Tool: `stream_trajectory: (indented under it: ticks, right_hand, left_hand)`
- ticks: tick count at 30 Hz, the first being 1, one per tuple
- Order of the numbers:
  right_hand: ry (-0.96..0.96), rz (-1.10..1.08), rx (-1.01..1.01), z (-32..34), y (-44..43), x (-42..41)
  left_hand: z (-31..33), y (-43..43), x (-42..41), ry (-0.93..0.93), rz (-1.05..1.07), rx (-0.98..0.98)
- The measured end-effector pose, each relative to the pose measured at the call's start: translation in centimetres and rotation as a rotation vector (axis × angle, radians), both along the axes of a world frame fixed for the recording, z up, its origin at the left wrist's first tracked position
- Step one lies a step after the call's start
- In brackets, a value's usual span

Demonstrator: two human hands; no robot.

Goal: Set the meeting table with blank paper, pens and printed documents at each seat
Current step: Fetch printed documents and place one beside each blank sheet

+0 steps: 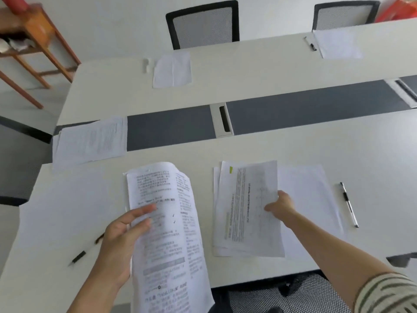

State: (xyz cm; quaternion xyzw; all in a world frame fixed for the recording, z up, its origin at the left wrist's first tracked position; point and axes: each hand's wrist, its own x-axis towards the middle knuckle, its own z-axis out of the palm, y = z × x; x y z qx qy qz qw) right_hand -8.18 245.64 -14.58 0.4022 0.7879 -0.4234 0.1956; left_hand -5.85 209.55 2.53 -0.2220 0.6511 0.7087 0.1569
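Two hands in view, both ours. Our left hand (121, 242) grips a sheaf of printed pages (167, 233), fingers across the front, held up off the table (372, 154) at near left w/ the top curling over. Our right hand (281, 205) pinches the right edge of a printed doc (246, 211), which overlaps the left part of a blank sheet (311, 199) at the near-right seat; can't tell if the doc lies fully flat. A clear pen (349, 204) lies just right of the blank sheet, not touching it.

Near left, two black pens (79, 257) lie on the table, one partly behind our left hand. At far left a pile of printed docs (90, 141) sits across the grey strip (169, 129).

Far side: a second blank sheet (172, 70) lies in front of the left chair (203, 26), w/ a blurred white item just left of it. A third blank sheet (338, 44) lies in front of the right chair (345, 15), w/ a dark-tipped pen (311, 45) just left of it.
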Motion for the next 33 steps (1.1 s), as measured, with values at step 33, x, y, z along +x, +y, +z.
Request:
stream_trajectory:
  ticks: [33]
  right_hand:
    - [0.969,-1.039,-0.249,16.3,21.7,51.9]
  left_hand:
    - [3.3,45.8,26.9,-0.17,-0.998,0.306]
